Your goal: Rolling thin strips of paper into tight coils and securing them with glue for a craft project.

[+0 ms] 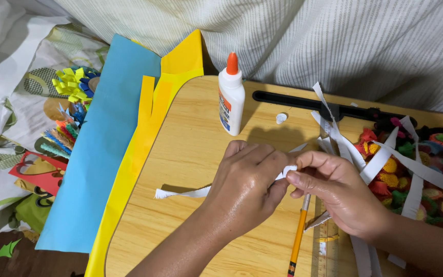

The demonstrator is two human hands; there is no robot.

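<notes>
My left hand (247, 179) and my right hand (334, 190) meet over a small wooden lap table (180, 154). Between their fingertips they pinch a white fringed paper strip (180, 193), rolled at the held end, with its loose tail trailing left across the wood. A yellow pencil (297, 241) lies on the table under my right hand, beside a clear ruler (325, 251).
A white glue bottle (230, 97) with an orange cap stands at the table's back. Several white paper strips (380, 159) lie over small colourful paper flowers (426, 169) at right. Blue paper (98, 143) and yellow paper (144, 138) overlap the left edge. Fringed paper flowers (73, 87) rest on the bedsheet.
</notes>
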